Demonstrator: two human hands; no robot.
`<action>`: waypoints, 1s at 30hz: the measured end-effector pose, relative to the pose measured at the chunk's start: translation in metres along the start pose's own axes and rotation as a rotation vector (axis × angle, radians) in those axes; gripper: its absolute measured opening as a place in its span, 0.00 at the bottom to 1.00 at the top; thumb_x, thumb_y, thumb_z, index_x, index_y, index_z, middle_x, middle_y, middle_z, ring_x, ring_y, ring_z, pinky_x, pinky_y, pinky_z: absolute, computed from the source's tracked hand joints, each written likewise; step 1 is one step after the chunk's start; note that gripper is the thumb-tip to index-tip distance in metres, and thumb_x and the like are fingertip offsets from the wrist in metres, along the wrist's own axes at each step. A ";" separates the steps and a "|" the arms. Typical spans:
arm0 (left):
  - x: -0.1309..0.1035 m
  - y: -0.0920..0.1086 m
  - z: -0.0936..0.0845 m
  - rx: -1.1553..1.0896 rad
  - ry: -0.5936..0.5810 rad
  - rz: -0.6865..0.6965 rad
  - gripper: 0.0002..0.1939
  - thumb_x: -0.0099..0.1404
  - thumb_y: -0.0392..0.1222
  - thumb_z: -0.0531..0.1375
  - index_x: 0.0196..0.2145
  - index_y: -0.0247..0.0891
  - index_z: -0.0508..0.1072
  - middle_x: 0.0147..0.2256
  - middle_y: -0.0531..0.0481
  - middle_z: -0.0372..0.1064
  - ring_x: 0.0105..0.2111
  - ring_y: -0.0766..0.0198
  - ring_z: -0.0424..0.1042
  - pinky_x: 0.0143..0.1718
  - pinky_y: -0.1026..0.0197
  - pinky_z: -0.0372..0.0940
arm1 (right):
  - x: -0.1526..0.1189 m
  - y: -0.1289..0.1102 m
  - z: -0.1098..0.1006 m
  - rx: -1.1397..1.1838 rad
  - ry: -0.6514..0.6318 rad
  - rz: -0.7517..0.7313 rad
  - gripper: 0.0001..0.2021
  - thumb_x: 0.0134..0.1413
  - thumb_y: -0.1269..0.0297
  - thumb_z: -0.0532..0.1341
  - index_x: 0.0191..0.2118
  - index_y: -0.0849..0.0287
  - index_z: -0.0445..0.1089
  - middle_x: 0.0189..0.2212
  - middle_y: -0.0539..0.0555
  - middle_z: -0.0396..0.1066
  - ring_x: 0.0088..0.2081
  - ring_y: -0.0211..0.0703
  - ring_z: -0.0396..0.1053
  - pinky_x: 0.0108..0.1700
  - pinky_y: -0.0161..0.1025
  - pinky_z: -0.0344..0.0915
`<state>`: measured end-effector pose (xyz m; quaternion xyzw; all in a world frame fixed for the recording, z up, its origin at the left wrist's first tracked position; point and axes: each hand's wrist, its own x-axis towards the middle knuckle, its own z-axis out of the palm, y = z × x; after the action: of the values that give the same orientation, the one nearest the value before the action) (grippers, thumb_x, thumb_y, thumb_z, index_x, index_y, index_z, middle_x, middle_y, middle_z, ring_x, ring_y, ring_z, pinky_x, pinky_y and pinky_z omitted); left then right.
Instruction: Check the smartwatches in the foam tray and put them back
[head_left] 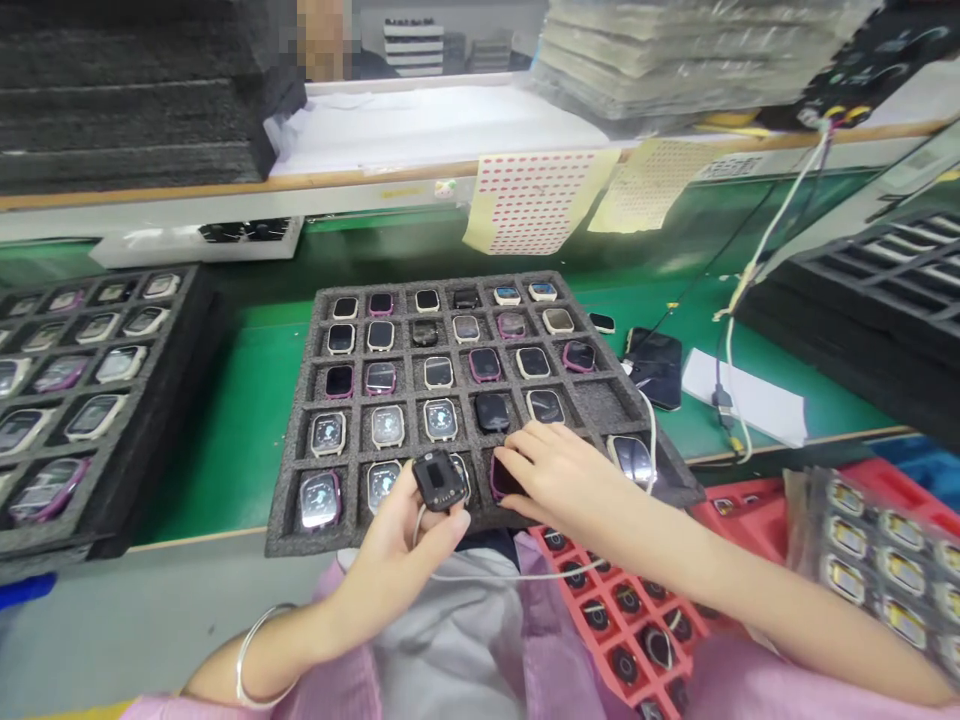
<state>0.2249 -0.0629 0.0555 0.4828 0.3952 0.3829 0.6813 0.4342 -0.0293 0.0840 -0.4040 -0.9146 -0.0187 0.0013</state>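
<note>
1. From where I stand, the black block (438, 480) is at the left hand's fingertips, above the near edge of the foam tray (322, 543); its small markings are too blurred to make out.
2. The left hand (405, 540) pinches that block between thumb and fingers, palm turned partly up, the forearm rising from the near left; the fingers behind the block are mostly out of sight.
3. Just right of that pinch, a purple-rimmed watch (505, 480) sits in its compartment, its right side covered by the right hand (553, 468).
4. That hand reaches in from the right, back upward, fingers bent over the watch; I can't tell whether they pinch it or only rest there.
5. Right behind the block, a pale-rimmed watch (466, 472) is mostly hidden, so I can't tell whether the two touch.
6. A white cable (517, 577) runs from under the left hand toward the right, passing out of sight at the right forearm, which also covers some near compartments.
7. Below the right forearm, a red tray (592, 640) is partly covered by arm and sleeve.
8. Far left of both grips, another foam tray (165, 430) is cut off by the view.
</note>
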 end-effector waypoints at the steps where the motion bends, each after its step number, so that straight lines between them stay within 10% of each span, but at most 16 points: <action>1: 0.004 -0.001 0.003 -0.007 -0.019 0.001 0.13 0.65 0.43 0.59 0.47 0.40 0.65 0.38 0.50 0.67 0.31 0.69 0.64 0.34 0.66 0.61 | -0.001 -0.002 0.003 -0.017 0.009 0.015 0.13 0.48 0.63 0.70 0.36 0.64 0.71 0.34 0.59 0.71 0.38 0.54 0.67 0.39 0.47 0.64; 12: 0.020 -0.004 0.007 0.041 -0.230 -0.098 0.20 0.60 0.38 0.64 0.49 0.39 0.65 0.37 0.52 0.66 0.23 0.74 0.55 0.25 0.68 0.55 | -0.012 0.013 -0.017 0.532 0.331 0.017 0.19 0.56 0.64 0.64 0.53 0.62 0.66 0.42 0.59 0.69 0.44 0.49 0.66 0.46 0.46 0.66; 23: 0.025 -0.007 0.013 -0.037 -0.135 0.021 0.19 0.65 0.43 0.59 0.52 0.36 0.68 0.49 0.43 0.70 0.48 0.57 0.69 0.50 0.58 0.63 | 0.005 -0.001 0.004 0.481 0.271 -0.137 0.16 0.60 0.60 0.60 0.51 0.61 0.67 0.46 0.60 0.72 0.47 0.51 0.66 0.49 0.49 0.65; 30: 0.023 -0.007 0.012 -0.007 -0.118 0.010 0.12 0.66 0.42 0.58 0.44 0.34 0.70 0.44 0.45 0.73 0.44 0.57 0.70 0.47 0.60 0.64 | 0.003 -0.007 0.012 0.553 0.376 -0.097 0.18 0.57 0.60 0.64 0.50 0.62 0.67 0.41 0.59 0.73 0.43 0.49 0.68 0.46 0.48 0.65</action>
<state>0.2456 -0.0478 0.0478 0.5041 0.3503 0.3585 0.7033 0.4272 -0.0320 0.0718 -0.3340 -0.8869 0.1559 0.2785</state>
